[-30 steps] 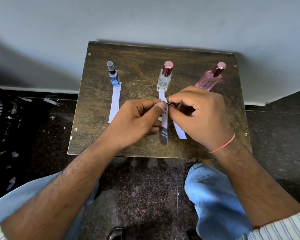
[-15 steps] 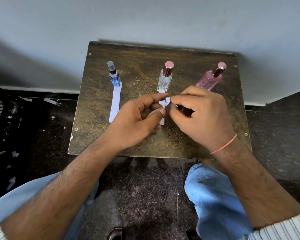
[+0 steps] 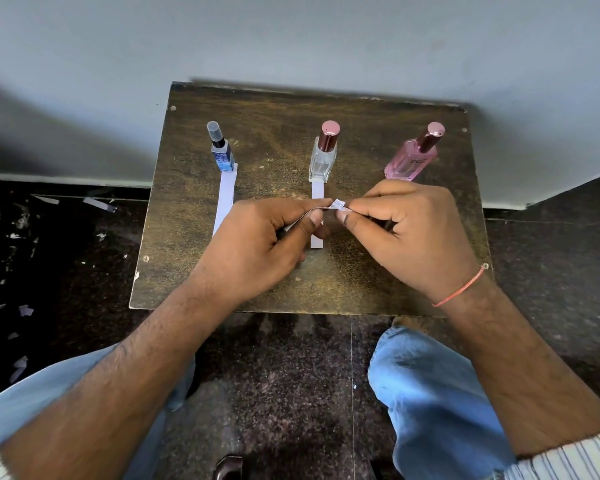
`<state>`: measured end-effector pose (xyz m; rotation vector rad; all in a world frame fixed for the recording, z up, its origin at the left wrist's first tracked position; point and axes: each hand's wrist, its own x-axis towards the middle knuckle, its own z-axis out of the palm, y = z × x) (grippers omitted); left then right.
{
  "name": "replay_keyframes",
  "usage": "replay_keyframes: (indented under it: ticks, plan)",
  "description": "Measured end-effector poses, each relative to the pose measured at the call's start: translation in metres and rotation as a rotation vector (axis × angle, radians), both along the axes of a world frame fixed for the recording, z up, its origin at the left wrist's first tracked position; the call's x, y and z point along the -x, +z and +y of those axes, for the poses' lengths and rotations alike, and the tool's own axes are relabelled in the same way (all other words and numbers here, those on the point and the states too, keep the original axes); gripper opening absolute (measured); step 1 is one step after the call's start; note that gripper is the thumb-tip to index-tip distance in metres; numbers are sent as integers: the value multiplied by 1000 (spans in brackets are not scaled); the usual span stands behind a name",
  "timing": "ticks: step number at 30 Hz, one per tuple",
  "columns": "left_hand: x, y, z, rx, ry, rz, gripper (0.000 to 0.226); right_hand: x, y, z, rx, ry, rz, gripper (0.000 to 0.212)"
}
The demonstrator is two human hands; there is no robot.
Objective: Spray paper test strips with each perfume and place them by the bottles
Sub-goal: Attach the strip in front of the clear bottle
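Both hands meet above the middle of a small dark wooden table (image 3: 194, 216), pinching one paper strip (image 3: 337, 204) between them. On the left, the left hand (image 3: 267, 244) grips the strip between thumb and forefinger; the paper shows edge-on as a thin curved line running back into the palm. On the right, the right hand (image 3: 409, 233) pinches the strip's other end, a small white tip with faint print too fine to read, and wears a thin orange thread (image 3: 459, 289) on the wrist. Three perfume bottles stand in a row beyond the hands: at left a blue bottle (image 3: 222, 157) with a clear cap, in the centre a clear bottle (image 3: 323, 161) with a pink cap, at right a pink bottle (image 3: 409, 161) with a pink cap. Two more strips lie flat on the table. The left strip (image 3: 225, 199) reaches from the blue bottle's base toward the left hand, which hides its near end. The centre strip (image 3: 317, 241) runs from the clear bottle toward the viewer, its middle hidden behind the fingers. Whatever lies in front of the pink bottle is hidden by the right hand. Paper scraps (image 3: 97, 203) litter the dark floor at left.
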<state>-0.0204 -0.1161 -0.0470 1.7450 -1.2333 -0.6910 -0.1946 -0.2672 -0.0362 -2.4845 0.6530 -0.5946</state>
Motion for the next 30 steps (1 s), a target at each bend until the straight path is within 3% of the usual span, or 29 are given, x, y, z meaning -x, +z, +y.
replay_keyframes:
  ticks: [10,13,17,23,26,30]
  plan:
    - [11,-1,-4,-159,-100,44,24,22,-5,-8,-39,18,104,19]
    - [6,-1,-7,-179,-39,193,26,38,-7,-26,-76,-96,126,26]
    - [11,3,-11,-212,-30,468,26,60,-6,-48,-299,-291,101,23]
    - [20,4,-18,-216,-24,607,33,66,-10,-53,-548,-368,24,12]
    - [27,7,-23,-178,-27,562,34,71,-12,-56,-610,-413,-21,19]
    - [37,11,-30,-155,-71,362,34,75,-11,-59,-649,-454,-69,14]
